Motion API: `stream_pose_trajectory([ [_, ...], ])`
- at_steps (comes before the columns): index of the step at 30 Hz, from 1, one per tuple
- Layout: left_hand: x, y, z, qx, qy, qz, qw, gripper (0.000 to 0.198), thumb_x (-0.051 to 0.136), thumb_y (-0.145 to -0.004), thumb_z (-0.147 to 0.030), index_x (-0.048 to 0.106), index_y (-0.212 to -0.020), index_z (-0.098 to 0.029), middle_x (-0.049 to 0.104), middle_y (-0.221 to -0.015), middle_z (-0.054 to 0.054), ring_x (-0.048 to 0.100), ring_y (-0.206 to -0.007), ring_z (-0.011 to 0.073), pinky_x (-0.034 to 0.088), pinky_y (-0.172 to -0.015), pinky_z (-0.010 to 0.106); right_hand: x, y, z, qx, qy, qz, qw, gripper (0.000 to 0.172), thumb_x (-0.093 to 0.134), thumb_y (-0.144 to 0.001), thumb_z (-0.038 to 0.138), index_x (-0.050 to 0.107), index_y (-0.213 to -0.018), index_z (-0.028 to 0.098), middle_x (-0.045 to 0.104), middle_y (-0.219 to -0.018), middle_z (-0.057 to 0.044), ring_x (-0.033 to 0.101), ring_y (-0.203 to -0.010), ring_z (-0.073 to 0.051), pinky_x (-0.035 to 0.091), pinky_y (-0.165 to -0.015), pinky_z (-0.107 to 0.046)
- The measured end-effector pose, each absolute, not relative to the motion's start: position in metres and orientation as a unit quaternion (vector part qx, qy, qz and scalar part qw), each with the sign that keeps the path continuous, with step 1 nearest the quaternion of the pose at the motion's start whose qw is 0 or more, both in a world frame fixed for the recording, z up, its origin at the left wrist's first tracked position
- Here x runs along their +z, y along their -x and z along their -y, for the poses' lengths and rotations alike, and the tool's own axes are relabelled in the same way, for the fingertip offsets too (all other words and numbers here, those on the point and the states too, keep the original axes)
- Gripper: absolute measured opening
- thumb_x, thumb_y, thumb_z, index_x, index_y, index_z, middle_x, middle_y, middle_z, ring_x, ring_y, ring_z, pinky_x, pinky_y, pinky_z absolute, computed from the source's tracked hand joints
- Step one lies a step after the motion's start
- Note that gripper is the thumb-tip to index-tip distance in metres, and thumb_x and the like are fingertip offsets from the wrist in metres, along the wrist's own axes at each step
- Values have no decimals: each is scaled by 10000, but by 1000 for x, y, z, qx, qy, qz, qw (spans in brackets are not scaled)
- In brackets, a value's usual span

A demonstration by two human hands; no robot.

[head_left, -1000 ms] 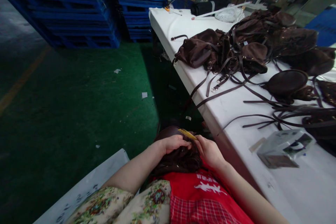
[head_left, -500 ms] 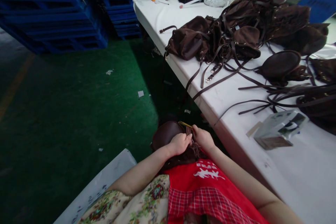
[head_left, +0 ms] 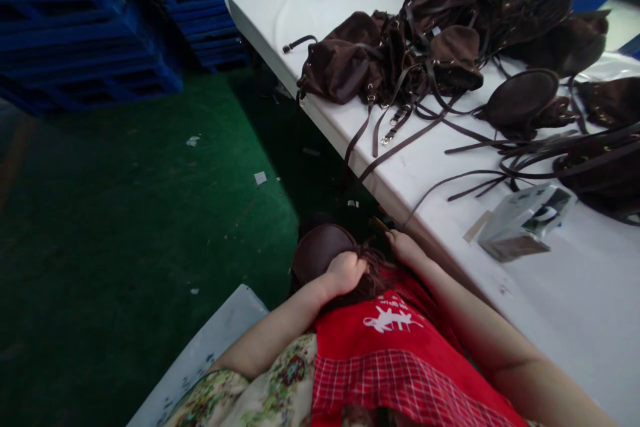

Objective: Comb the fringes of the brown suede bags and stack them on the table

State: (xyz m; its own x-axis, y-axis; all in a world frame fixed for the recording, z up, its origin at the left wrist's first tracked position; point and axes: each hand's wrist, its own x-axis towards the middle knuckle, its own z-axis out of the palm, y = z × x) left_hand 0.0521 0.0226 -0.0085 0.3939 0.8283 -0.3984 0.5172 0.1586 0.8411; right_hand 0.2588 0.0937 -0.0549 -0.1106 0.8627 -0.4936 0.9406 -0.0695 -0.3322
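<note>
A dark brown bag [head_left: 320, 252] with a rounded leather flap lies against my lap, in front of the red apron. My left hand [head_left: 346, 272] is closed on the bag's brown fringe [head_left: 373, 273], with loose strands showing beside the fingers. To the right of it and a little apart, my right hand [head_left: 407, 248] grips a small yellowish comb [head_left: 379, 224]. The comb's toothed end points up and left, just beyond the fringe. Part of the bag's lower side is hidden by my left hand and forearm.
On my right stands a white-covered table [head_left: 565, 300] whose edge runs close to my right arm. It bears a heap of brown bags [head_left: 450, 7] with straps hanging over, and a clear plastic packet [head_left: 525, 220]. Blue pallets [head_left: 75, 27] are stacked far left.
My right hand has drawn the comb away from the fringe, to the right. My left hand keeps its hold on the fringe. The view has shifted slightly.
</note>
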Motion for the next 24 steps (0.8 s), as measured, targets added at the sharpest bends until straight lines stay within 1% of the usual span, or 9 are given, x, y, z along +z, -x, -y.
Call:
stream_pose_trajectory([
  [2, -16, -45, -29, 216, -508, -519, 653, 428, 362, -858, -499, 470, -598, -176, 567, -634, 47, 513, -612, 158, 395, -640, 303, -50, -261, -90, -326, -650, -685, 46, 418, 269, -976, 390, 619, -958, 162, 675, -777, -69, 624, -709, -163, 403, -642, -242],
  [4, -22, -40, -33, 269, -415, -477, 726, 455, 432, -810, -586, 418, -599, -183, 520, -621, 4, 454, -590, 119, 371, -617, 274, -36, -259, -83, -350, -639, -685, -4, 428, 247, -974, 432, 590, -923, 183, 637, -666, -24, 591, -610, -151, 399, -605, -243],
  [6, -25, -39, -35, 278, -376, -456, 757, 466, 499, -772, -603, 414, -604, -177, 474, -592, -25, 403, -565, 96, 341, -590, 259, -16, -254, -74, -362, -622, -689, -81, 438, 213, -974, 460, 556, -897, 198, 609, -629, -5, 570, -575, -152, 401, -595, -251],
  [8, -25, -41, -35, 271, -367, -452, 767, 439, 528, -769, -564, 428, -604, -170, 440, -564, -39, 371, -544, 87, 318, -569, 256, 5, -247, -65, -354, -594, -713, -119, 433, 210, -971, 476, 534, -872, 206, 616, -667, -16, 573, -605, -159, 399, -606, -258],
  [11, -24, -45, -35, 274, -358, -444, 774, 334, 572, -751, -443, 455, -615, -161, 466, -579, -34, 404, -566, 92, 338, -588, 258, 26, -234, -53, -328, -542, -772, -45, 385, 254, -971, 456, 539, -884, 212, 646, -755, -32, 594, -686, -164, 378, -627, -249],
  [13, -23, -45, -34, 268, -358, -446, 776, 234, 581, -731, -359, 501, -660, -151, 519, -624, -21, 459, -609, 109, 370, -616, 264, 27, -225, -47, -301, -520, -799, 32, 340, 281, -975, 425, 548, -929, 219, 665, -812, -33, 610, -734, -161, 364, -636, -240],
  [15, -24, -44, -33, 253, -384, -454, 763, 201, 566, -738, -337, 524, -684, -147, 542, -646, -12, 482, -627, 120, 387, -617, 268, 22, -218, -43, -269, -509, -813, 89, 291, 308, -975, 383, 547, -961, 218, 676, -854, -38, 622, -757, -158, 352, -632, -237],
  [19, -25, -40, -28, 248, -502, -459, 690, 361, 486, -834, -460, 517, -639, -158, 535, -610, -1, 486, -620, 127, 406, -626, 267, 8, -212, -42, -216, -510, -823, 125, 228, 339, -971, 335, 531, -987, 216, 681, -858, -36, 636, -735, -157, 321, -580, -245],
  [24, -23, -38, -22, 243, -536, -481, 650, 477, 384, -900, -525, 611, -728, -143, 637, -685, 55, 588, -730, 175, 450, -712, 281, 2, -216, -49, -155, -567, -799, 127, 250, 300, -987, 352, 512, -987, 220, 679, -834, -30, 648, -715, -157, 298, -540, -257],
])
